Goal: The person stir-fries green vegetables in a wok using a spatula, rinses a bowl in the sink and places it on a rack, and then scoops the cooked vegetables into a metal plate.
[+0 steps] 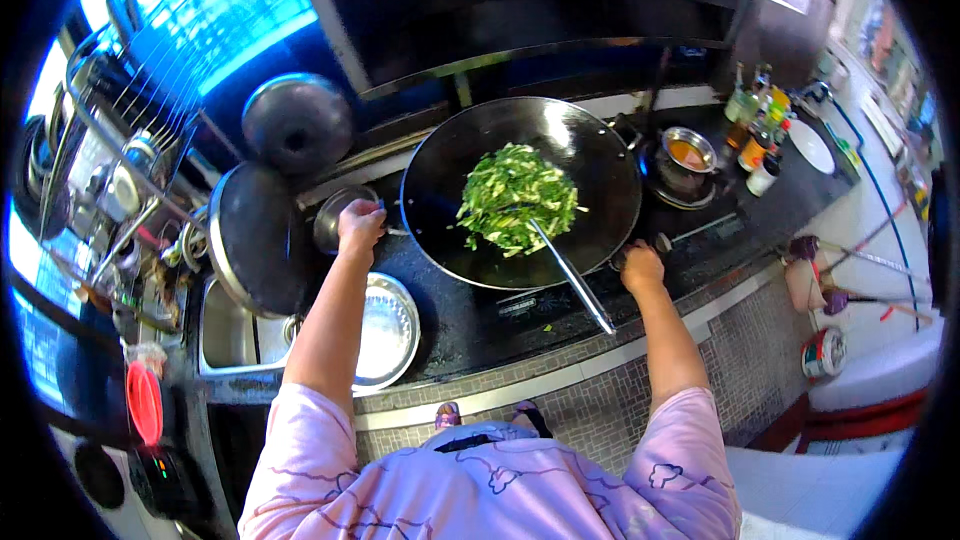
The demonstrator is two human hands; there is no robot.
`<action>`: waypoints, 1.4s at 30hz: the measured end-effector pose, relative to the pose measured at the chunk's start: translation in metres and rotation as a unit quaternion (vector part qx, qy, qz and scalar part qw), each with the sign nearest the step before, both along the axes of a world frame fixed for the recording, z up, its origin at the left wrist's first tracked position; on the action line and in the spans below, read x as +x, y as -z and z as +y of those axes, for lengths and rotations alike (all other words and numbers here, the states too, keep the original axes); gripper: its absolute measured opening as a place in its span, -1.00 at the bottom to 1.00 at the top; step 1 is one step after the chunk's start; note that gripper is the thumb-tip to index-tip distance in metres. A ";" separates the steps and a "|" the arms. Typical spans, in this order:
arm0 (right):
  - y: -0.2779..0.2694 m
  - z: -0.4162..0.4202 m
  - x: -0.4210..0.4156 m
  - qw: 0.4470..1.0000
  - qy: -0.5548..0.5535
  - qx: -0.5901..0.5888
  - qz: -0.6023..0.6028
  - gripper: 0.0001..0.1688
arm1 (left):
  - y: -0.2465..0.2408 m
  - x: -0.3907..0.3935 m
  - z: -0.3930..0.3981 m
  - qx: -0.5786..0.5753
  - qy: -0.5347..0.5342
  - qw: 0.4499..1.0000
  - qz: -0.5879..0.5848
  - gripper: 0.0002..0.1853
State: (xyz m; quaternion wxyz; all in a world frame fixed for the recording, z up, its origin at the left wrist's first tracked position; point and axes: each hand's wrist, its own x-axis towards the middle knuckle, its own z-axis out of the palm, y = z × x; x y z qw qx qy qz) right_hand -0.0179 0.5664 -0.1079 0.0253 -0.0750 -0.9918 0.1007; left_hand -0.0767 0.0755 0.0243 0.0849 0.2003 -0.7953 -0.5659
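A large dark wok (pixel 442 232) sits on the gas stove, with a heap of chopped green leafy vegetable (pixel 517 195) in its middle. A metal-handled utensil (pixel 574 277) leans in it, its head hidden under the greens and its handle over the front rim. My left hand (pixel 361 223) is curled at the wok's left, over the right side of a small metal bowl (pixel 330 219); what its fingers hold, if anything, is unclear. At the wok's front right, my right hand (pixel 643 267) grips a dark stove knob (pixel 619 259), partly covered by the fingers.
Left of the bowl, a big wok lid (pixel 259 240) leans beside the sink (pixel 229 334). A wide metal basin (pixel 386 330) stands at the counter's front. On the right are a pot with orange liquid (pixel 686 152), several sauce bottles (pixel 757 142) and a white plate (pixel 811 146).
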 end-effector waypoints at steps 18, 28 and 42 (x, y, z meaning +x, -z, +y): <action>0.049 0.048 -0.045 0.970 0.092 -0.220 -0.053 -0.72 | 0.110 0.256 -0.113 -0.337 -0.228 0.897 -0.172 -0.55; -0.134 -0.046 0.093 0.831 0.034 -0.526 -0.178 -0.56 | 0.135 0.263 -0.120 0.293 -0.109 0.936 -0.159 -0.78; -0.218 -0.122 0.072 0.956 -0.031 -0.248 -0.153 -0.74 | 0.072 0.273 -0.127 0.340 -0.005 0.940 0.003 -0.85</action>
